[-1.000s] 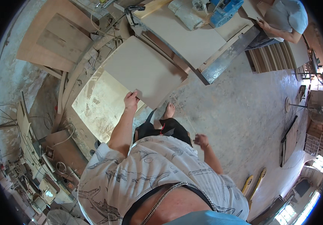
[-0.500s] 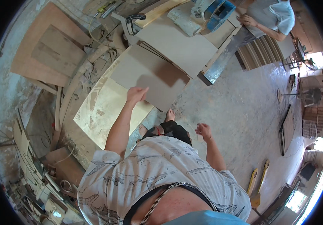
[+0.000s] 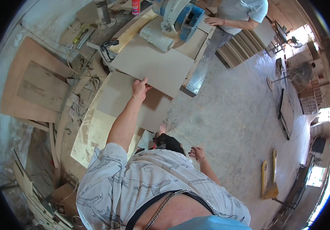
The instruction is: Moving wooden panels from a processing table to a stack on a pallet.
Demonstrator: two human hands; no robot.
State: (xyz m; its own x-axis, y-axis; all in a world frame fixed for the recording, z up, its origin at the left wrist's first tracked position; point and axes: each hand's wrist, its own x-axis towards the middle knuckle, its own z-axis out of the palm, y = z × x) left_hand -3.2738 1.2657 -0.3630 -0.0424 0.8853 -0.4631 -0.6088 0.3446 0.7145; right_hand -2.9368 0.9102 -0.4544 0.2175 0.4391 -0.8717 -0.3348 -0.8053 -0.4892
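My left hand (image 3: 140,89) is closed on the near edge of a flat grey-beige board (image 3: 155,63), thumb on top and fingers under the edge. This upper board lies on the worktable beneath a blue and white machine (image 3: 178,21). Lower and nearer to me, a second grey-beige board (image 3: 117,96) lies partly under it, in its shadow. That one rests on a pale yellow sheet (image 3: 96,130). My right hand (image 3: 198,153) hangs low beside my leg, away from the boards, its fingers loosely bent and apart, with nothing visible in them.
Across the table a person (image 3: 238,15) has a hand near the machine, beside stacked boards (image 3: 241,46). A black clamp (image 3: 107,50) sits at the table's left corner. A curved wooden panel (image 3: 38,80) leans left. A yellow pallet jack (image 3: 268,180) and a fan (image 3: 301,73) stand right.
My left hand has moved forward from above the lower board and taken hold of the upper board's near edge. My right hand stays low at my side. The whole view has shifted.
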